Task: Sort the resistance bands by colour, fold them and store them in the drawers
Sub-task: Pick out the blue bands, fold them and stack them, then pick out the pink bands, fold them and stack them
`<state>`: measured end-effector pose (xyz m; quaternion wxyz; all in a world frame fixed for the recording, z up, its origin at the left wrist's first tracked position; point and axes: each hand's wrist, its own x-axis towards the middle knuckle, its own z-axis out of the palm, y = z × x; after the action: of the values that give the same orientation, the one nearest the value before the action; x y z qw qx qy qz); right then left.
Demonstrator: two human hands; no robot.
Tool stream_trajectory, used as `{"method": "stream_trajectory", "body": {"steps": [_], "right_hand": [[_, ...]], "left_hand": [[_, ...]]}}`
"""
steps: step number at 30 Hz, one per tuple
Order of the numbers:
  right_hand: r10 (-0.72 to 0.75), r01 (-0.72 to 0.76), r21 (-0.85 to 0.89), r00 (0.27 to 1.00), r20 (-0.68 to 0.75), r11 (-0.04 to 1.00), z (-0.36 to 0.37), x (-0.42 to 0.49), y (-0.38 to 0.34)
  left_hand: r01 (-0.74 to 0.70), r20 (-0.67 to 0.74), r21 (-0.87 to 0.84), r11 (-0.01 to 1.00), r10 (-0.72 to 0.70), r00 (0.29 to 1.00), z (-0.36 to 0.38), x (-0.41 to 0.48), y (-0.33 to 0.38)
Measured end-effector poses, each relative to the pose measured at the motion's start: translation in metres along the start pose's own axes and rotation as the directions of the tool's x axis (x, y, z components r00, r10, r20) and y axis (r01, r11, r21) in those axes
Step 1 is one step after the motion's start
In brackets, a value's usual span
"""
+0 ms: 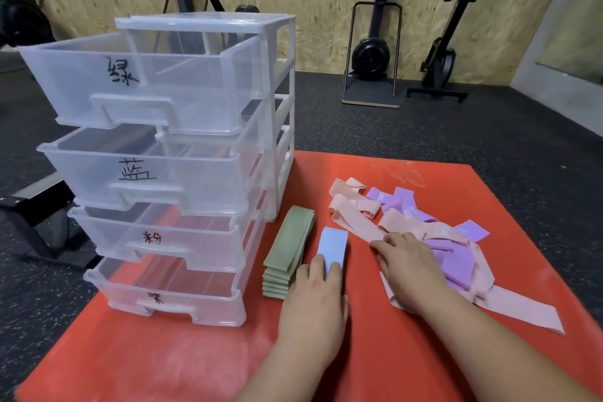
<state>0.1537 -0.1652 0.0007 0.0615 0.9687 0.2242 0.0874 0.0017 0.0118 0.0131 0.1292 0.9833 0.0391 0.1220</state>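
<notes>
Two hands sit palm-down over the red mat [130,352]. Left hand [313,300] has straight fingers resting on one folded blue band [333,246]. Right hand [411,268] lies flat, fingers relaxed, pressing on a loose tangle of pink bands [346,204] and purple bands [456,263]. They overlap too much to count, honestly. Just left of the left hand is one stack of folded green bands [290,245], roughly six layers showing. Further left is one drawer unit [195,157] with four drawers, all pulled out, one handwritten label each.

Left hand [313,307] flat on folded blue band [333,245], right hand [411,268] on pink bands [355,209], green stack [287,248] beside drawers [156,173]
</notes>
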Motion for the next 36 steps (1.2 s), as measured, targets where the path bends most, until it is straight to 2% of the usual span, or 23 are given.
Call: {"method": "stream_trajectory", "body": {"steps": [3, 7, 14, 16, 20, 26, 29, 31, 34, 36], "right_hand": [[-0.016, 0.018, 0.031, 0.997, -0.071, 0.999, -0.001, -0.001, 0.001], [-0.022, 0.023, 0.004, 0.996, -0.091, 1.0, -0.002, -0.002, 0.0], [-0.006, 0.004, -0.05, 1.0, -0.025, 0.999, -0.019, -0.007, 0.005], [0.05, -0.05, 0.009, 0.998, -0.045, 0.999, -0.026, -0.008, 0.008], [0.238, -0.189, 0.35, 0.966, -0.104, 0.918, -0.057, -0.02, 0.023], [0.434, -0.361, 0.362, 0.889, -0.143, 0.859, -0.083, -0.064, 0.078], [0.52, -0.386, 0.487, 0.836, -0.175, 0.784, -0.093, -0.093, 0.093], [0.545, -0.339, 0.605, 0.816, -0.191, 0.72, -0.097, -0.11, 0.095], [0.597, -0.219, 0.819, 0.783, -0.177, 0.531, -0.102, -0.134, 0.087], [0.636, -0.153, 0.895, 0.753, -0.169, 0.419, -0.098, -0.152, 0.08]], "left_hand": [[-0.006, 0.002, 0.027, 1.0, 0.006, 1.0, 0.0, 0.0, -0.001], [-0.023, -0.035, 0.052, 0.998, 0.025, 0.999, 0.005, 0.001, -0.003], [-0.043, -0.11, 0.087, 0.995, 0.052, 0.993, 0.005, 0.001, -0.004], [-0.053, -0.127, 0.083, 0.995, 0.063, 0.99, 0.004, 0.001, -0.002], [-0.1, -0.143, 0.016, 0.995, 0.101, 0.985, 0.001, -0.001, 0.004], [-0.18, -0.142, -0.06, 0.982, 0.171, 0.975, -0.014, -0.018, 0.024], [-0.204, -0.106, -0.144, 0.968, 0.189, 0.976, -0.017, -0.031, 0.032], [-0.22, -0.094, -0.201, 0.955, 0.205, 0.974, -0.018, -0.04, 0.038], [-0.244, -0.073, -0.274, 0.93, 0.233, 0.97, -0.021, -0.05, 0.049], [-0.257, -0.052, -0.291, 0.922, 0.253, 0.966, -0.024, -0.055, 0.055]]}}
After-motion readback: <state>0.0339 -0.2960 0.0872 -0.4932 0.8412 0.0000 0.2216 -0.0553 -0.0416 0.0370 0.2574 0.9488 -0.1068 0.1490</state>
